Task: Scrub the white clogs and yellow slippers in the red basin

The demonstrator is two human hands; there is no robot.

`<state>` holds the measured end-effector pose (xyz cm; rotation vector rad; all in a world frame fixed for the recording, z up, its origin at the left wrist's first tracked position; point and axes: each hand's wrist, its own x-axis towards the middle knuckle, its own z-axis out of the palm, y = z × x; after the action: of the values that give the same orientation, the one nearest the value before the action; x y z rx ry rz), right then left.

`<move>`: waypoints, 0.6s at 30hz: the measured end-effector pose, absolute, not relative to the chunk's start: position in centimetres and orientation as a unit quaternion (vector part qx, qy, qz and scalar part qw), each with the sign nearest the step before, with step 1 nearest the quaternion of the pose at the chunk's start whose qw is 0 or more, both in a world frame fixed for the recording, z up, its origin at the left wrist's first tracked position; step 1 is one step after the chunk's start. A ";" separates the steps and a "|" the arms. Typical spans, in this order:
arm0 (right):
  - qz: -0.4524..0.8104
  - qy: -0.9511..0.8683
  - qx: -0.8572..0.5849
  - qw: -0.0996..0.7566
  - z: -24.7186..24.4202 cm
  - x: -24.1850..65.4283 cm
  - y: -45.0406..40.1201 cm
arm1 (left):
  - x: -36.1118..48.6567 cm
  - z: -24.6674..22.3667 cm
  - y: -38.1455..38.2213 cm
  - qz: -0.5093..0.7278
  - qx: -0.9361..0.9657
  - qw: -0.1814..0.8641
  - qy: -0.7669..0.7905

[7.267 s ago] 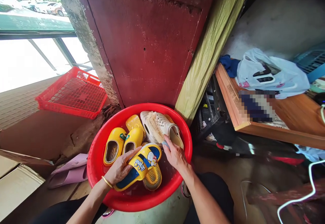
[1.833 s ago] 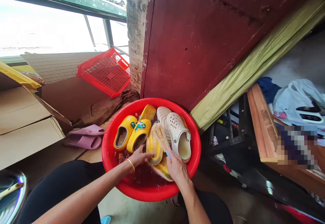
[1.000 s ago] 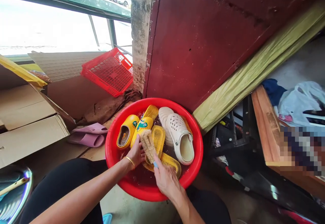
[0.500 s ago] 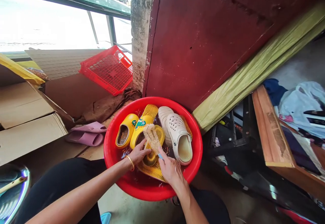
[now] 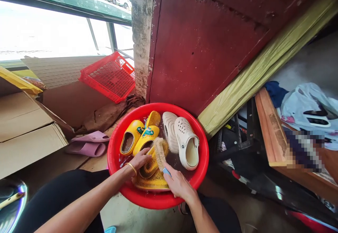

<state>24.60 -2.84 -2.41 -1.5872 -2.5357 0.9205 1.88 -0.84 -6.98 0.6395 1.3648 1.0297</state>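
Note:
A red basin with water in it stands between my knees. My left hand, a gold bangle at its wrist, is closed on the edge of a yellow clog with a ridged sole. In my right hand is a scrub brush; its pale bristles lie against the clog, and a bit of blue handle shows. Beneath, a flat yellow sole rests in the water. Two yellow clogs with cartoon charms, the outer clog and the inner clog, lie at left. A cream clog lies at right.
Pink slippers sit on the floor left of the basin, near cardboard boxes. A red plastic crate leans behind. A dark red door rises beyond the basin, and a wooden drawer stands at right.
The brush has turned more upright and onto its side against the clog. My left hand and the clog have shifted slightly left. The whole view has moved a little.

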 end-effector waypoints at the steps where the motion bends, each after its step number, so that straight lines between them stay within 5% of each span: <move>1: 0.293 -0.810 -0.509 0.009 -2.3 25.0 -2.9 | 2.1 -6.9 -0.9 0.461 0.276 0.605 0.587; 8: 0.237 -0.788 -0.568 0.033 -2.6 26.4 -1.0 | 2.8 -4.7 -1.9 0.462 0.337 0.537 0.620; 18: 0.345 -0.786 -0.507 0.079 -1.1 25.3 -2.6 | 2.7 -4.8 -1.2 0.481 0.299 0.575 0.591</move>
<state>25.33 -2.63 -1.11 -1.5172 -2.3533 1.0325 2.67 -1.25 -4.77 0.7002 1.3846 1.1256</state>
